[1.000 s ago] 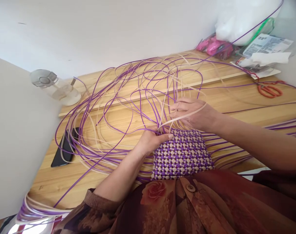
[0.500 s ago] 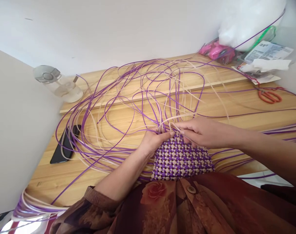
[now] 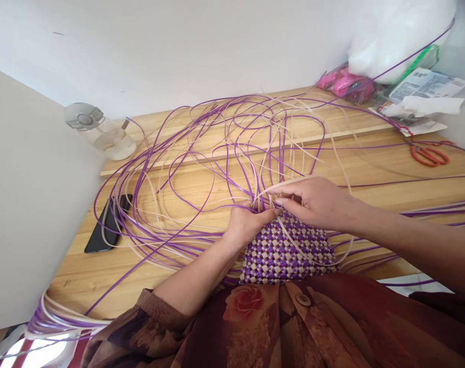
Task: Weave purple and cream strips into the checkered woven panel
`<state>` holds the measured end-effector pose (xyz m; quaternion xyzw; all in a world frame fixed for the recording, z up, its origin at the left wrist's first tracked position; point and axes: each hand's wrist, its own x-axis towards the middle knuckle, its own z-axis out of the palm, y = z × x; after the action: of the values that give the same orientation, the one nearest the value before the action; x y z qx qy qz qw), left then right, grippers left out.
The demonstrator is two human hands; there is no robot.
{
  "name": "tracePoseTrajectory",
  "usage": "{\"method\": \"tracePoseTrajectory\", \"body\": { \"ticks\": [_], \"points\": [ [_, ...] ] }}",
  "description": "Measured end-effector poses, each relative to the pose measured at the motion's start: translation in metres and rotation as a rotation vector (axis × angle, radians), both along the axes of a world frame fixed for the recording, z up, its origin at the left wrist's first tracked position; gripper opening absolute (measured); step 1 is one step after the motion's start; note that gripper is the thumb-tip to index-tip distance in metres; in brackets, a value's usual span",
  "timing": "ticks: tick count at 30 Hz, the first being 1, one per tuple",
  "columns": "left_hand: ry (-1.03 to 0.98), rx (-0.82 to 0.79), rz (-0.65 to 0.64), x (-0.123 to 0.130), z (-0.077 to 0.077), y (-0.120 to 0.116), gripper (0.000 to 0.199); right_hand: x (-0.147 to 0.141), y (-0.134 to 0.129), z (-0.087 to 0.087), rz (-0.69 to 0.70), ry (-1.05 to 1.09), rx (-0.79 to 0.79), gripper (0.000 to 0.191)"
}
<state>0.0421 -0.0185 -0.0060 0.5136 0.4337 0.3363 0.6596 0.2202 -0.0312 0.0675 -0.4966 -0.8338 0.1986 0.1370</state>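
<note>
A purple and beige woven piece (image 3: 289, 250) lies against my front at the table's near edge. Long loose purple and beige strands (image 3: 140, 148) fan out from its far edge. My left hand (image 3: 246, 222) grips that far edge, its thumb on top of the weave and its fingers mostly hidden behind. My right hand (image 3: 312, 202) pinches a beige strand at the same edge, just right of my left thumb. One beige strand (image 3: 294, 245) loops down over the front of the weave and curves off to the right.
A black phone (image 3: 108, 225) lies at the left under strands. A clear plastic jug (image 3: 102, 133) stands at the back left. Orange-handled scissors (image 3: 429, 156), papers (image 3: 427, 84) and a pink bundle (image 3: 345, 82) are at the right. A white bag (image 3: 397, 41) sits behind.
A beige strand now hangs in a loop over the weave, where before a small loop stood at my fingertips. My right hand has shifted slightly up. The whole view has moved a little.
</note>
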Motion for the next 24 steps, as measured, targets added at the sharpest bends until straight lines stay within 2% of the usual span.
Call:
{"method": "tracePoseTrajectory", "body": {
  "ticks": [1, 2, 6, 10, 14, 18, 20, 22, 24],
  "points": [
    [0.014, 0.02, -0.004, 0.0, 0.001, 0.0, 0.023, 0.001, 0.004, -0.001, -0.004, -0.006, 0.059, 0.024],
    [0.025, 0.04, -0.006, 0.0, 0.002, 0.0, 0.021, 0.001, 0.009, -0.001, -0.004, -0.001, 0.05, 0.022],
    [0.088, 0.107, -0.008, -0.001, 0.005, 0.0, 0.017, -0.008, 0.02, -0.002, 0.004, -0.016, -0.081, 0.019],
    [0.108, 0.154, -0.019, 0.0, 0.004, 0.0, 0.015, -0.019, 0.022, 0.0, -0.012, -0.205, -0.112, 0.022],
    [0.129, 0.161, -0.004, 0.0, 0.003, 0.0, 0.017, -0.024, 0.018, 0.001, 0.037, -0.284, 0.025, 0.023],
    [0.129, 0.177, -0.007, -0.001, 0.003, 0.001, 0.018, -0.025, 0.02, -0.003, 0.029, -0.194, 0.114, 0.018],
    [0.125, 0.182, -0.008, -0.001, 0.003, 0.0, 0.019, -0.023, 0.026, -0.007, -0.061, -0.092, -0.007, 0.013],
    [0.138, 0.173, 0.002, -0.001, 0.005, 0.0, 0.019, -0.02, 0.032, -0.013, -0.175, 0.079, -0.281, 0.011],
    [0.154, 0.152, 0.012, -0.001, 0.008, -0.001, 0.021, -0.015, 0.038, -0.02, -0.191, 0.322, -0.594, 0.017]
  ]
}}
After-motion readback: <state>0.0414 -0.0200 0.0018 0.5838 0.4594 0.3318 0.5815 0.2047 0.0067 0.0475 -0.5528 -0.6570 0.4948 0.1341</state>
